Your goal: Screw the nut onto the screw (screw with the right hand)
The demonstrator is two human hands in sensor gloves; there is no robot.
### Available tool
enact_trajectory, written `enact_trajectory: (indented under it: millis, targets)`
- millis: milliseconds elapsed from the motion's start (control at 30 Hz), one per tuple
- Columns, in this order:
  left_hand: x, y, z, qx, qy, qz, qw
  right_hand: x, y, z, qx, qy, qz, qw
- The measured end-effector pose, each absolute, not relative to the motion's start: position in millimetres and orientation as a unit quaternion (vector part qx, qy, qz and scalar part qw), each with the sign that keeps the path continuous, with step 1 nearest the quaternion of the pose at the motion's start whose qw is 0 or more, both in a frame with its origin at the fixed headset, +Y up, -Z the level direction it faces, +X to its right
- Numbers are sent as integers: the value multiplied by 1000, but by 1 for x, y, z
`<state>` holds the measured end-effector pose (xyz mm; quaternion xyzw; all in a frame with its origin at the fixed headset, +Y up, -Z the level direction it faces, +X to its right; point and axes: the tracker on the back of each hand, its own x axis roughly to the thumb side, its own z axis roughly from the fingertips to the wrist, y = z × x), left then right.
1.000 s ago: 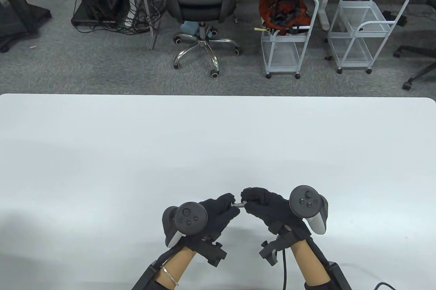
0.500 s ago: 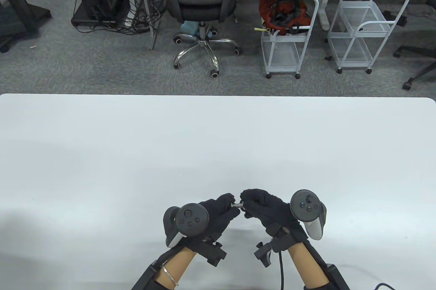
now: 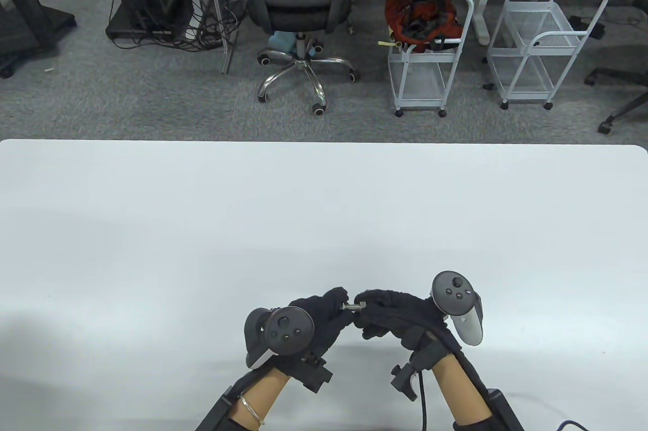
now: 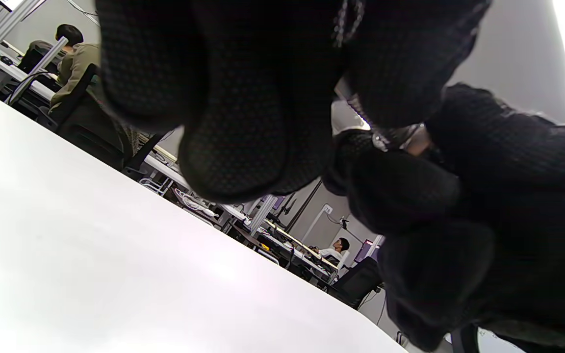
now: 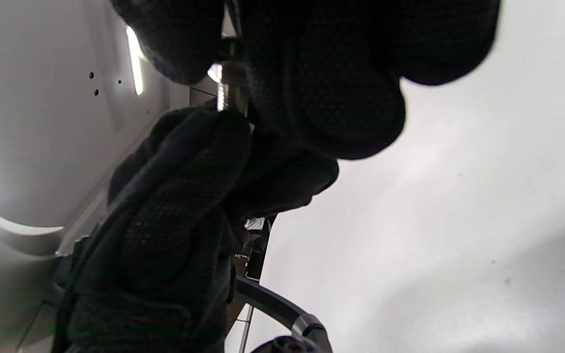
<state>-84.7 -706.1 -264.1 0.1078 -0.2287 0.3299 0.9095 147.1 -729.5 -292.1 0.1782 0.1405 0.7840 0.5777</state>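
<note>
In the table view a short silver screw [image 3: 348, 306] lies level between my two gloved hands, a little above the white table [image 3: 324, 208] near its front edge. My left hand [image 3: 338, 301] pinches the screw's left end. My right hand [image 3: 365, 307] pinches the nut [image 3: 360, 305] at the screw's right end. In the right wrist view the threaded shaft [image 5: 228, 93] shows between my right fingertips [image 5: 331, 88] above and my left hand [image 5: 174, 196] below. In the left wrist view only a glint of metal [image 4: 395, 139] shows between the gloves.
The white table's far edge [image 3: 324, 141] runs across the middle of the table view. Beyond it on the floor stand an office chair [image 3: 298, 6] and two white wire carts [image 3: 430, 61]. A black cable [image 3: 422, 400] hangs from my right wrist.
My right hand has rolled about the screw's axis, its tracker moving up and away from me while the fingers stay on the nut. My left hand has barely moved.
</note>
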Motion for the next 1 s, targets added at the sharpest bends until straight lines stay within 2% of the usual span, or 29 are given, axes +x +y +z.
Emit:
enact_trajectory:
  millis: [233,367,467,567,700,867,1000]
  targets:
    - [-83,-706,-264,105,-235,328,909,146,-726,-289,159,93,829,528]
    - [-83,-707,-264,105,-237,326,909,144,-723,-290,202,152,808,532]
    - [-81,-706,-264,102,-248,324,908,146,-723,-291,179,112,836,506]
    - [-80,-706,-263,99,-245,330,906,146,-724,-290,174,121,837,505]
    - [-81,-706,-263,103,-240,324,909,144,-720,-291,221,163,805,526]
    - [-80,-705,-263,102,-244,331,906,145,-718,-290,196,134,845,480]
    - [-81,-705,-263,102,-242,331,906,144,-717,-290,228,144,820,505]
